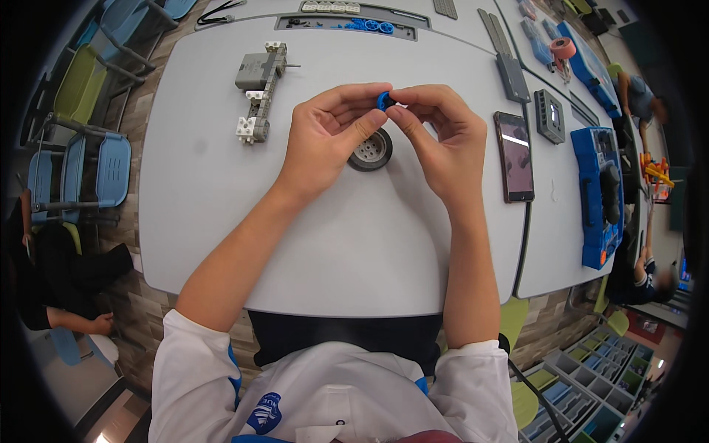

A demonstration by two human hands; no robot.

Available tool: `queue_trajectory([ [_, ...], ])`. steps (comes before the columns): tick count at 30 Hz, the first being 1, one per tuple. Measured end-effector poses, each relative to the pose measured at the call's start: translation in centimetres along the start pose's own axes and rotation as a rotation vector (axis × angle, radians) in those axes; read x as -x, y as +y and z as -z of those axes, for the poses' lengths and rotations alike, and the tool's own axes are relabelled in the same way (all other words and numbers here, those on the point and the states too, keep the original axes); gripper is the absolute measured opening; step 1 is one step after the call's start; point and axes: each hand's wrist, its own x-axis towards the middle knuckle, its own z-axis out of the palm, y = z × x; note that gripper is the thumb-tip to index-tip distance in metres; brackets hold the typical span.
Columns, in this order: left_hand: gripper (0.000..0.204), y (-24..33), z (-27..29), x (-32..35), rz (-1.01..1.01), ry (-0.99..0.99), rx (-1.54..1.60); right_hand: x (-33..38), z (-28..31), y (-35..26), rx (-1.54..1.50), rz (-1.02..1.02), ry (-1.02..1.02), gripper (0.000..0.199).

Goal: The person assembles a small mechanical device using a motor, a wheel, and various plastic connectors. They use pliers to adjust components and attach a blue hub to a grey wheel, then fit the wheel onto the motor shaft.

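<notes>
Two hands meet over the grey table, just above a grey wheel lying flat on it. The left hand and right hand pinch a small blue part between thumbs and forefingers; it looks like a ring, though mostly hidden. Left of the wheel sits a grey block assembly; right of it, a phone.
</notes>
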Motion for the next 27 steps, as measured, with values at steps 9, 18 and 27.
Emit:
queue_trajectory([
  [9, 0.042, -0.2, 0.4, 0.1, 0.020, -0.061, -0.028, 0.0, 0.7, -1.3, 0.163, 0.016, 0.027, 0.023],
  [18, 0.042, -0.5, 0.8, -0.2, 0.029, -0.108, 0.017, 0.0, 0.8, -2.2, 0.301, 0.104, 0.016, 0.031],
  [27, 0.046, -0.2, 0.9, 0.0, 0.015, -0.122, 0.130, -0.2, 0.9, -2.6, 0.361, 0.291, 0.006, 0.029],
])
